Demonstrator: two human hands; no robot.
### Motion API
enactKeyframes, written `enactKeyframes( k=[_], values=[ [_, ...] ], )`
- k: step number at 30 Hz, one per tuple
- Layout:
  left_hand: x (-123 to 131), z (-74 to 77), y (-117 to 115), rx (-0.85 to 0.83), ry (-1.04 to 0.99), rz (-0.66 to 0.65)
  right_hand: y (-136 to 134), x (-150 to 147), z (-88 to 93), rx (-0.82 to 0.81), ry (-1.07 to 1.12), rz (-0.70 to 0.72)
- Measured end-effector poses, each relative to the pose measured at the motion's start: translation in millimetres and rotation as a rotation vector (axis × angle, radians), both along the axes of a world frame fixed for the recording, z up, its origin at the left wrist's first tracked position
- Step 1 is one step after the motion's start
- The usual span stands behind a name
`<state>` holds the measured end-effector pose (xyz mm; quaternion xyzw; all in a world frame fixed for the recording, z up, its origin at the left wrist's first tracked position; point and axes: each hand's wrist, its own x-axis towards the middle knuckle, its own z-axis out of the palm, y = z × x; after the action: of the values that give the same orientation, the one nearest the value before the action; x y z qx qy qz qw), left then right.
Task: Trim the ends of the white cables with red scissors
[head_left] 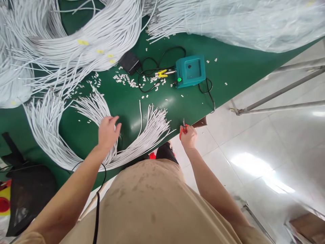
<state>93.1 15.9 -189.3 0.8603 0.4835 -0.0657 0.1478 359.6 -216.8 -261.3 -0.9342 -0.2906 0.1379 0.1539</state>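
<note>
My right hand (189,137) is closed around red-handled scissors (183,130) at the table's front edge, their metal tips pointing away from me. Over a bundle of white wires (95,108) hovers my left hand (108,134), fingers apart, with nothing visible between them. Whether it touches the wires below cannot be made out. That bundle meets a long curved bundle of white wires (142,144), whose loose ends fan out between my two hands.
A teal box (190,71) with a yellow clip (162,73) sits mid-table beside a black adapter (130,62) and cables. Small white scraps (125,79) are scattered around. Large wire heaps (86,44) and a plastic-wrapped bundle (241,23) lie farther back. A black bag (31,193) is at left.
</note>
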Motion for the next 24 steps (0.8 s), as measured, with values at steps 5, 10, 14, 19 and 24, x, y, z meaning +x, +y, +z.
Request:
enactKeyframes(
  k=[5,10,14,19,24],
  values=[
    [-5.1,-5.2,-84.6,-0.312,-0.029,-0.166,-0.4,-1.0,-0.3,0.006,-0.022,0.005],
    [-20.2,-14.7,-99.3,-0.43,0.029,-0.033,-0.6,-0.7,0.1,0.005,-0.01,-0.004],
    [-21.5,-9.7,-77.5,-0.746,0.049,0.138,0.1,-1.8,1.5,0.002,0.003,-0.007],
    [-22.6,9.7,-67.0,-0.997,-0.112,0.385,1.9,0.1,1.7,-0.009,0.014,-0.017],
    [-10.4,33.8,-57.5,-1.158,-0.117,0.35,7.1,-0.6,25.7,0.013,0.133,0.004]
  ],
)
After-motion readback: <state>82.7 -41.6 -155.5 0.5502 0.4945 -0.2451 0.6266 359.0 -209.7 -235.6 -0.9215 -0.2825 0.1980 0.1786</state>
